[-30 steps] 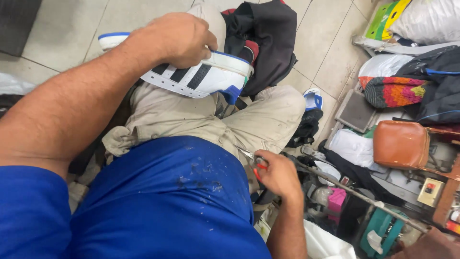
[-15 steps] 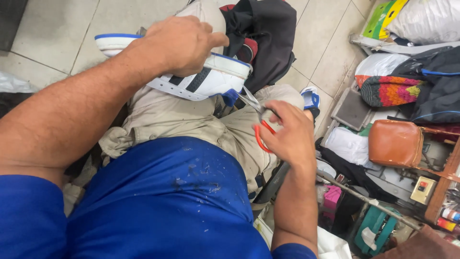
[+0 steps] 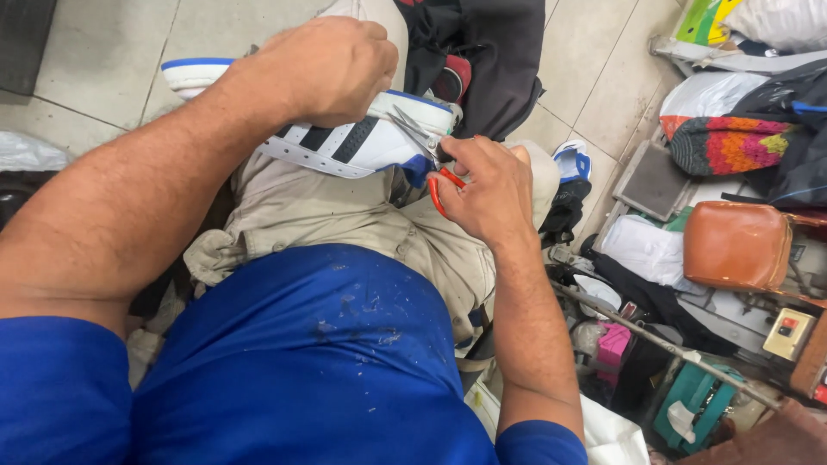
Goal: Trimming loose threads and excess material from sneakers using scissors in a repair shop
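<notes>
A white sneaker (image 3: 345,146) with black stripes and a blue sole edge lies sole-side up across my lap. My left hand (image 3: 323,69) grips it from above, fingers curled over the sole. My right hand (image 3: 487,189) holds red-handled scissors (image 3: 422,138), whose metal blades point at the heel end of the sneaker beside my left hand. My knees in beige trousers (image 3: 345,224) support the shoe.
A black bag (image 3: 491,52) lies on the tiled floor beyond my knee. To the right are a brown leather pouch (image 3: 736,245), a multicoloured knitted item (image 3: 728,142), a second blue-and-white shoe (image 3: 573,164), a grey board (image 3: 650,181) and crowded tools and cloths.
My right hand has risen from beside my hip with the scissors and brought the blades up to the sneaker's heel. My left hand has kept hold of the shoe.
</notes>
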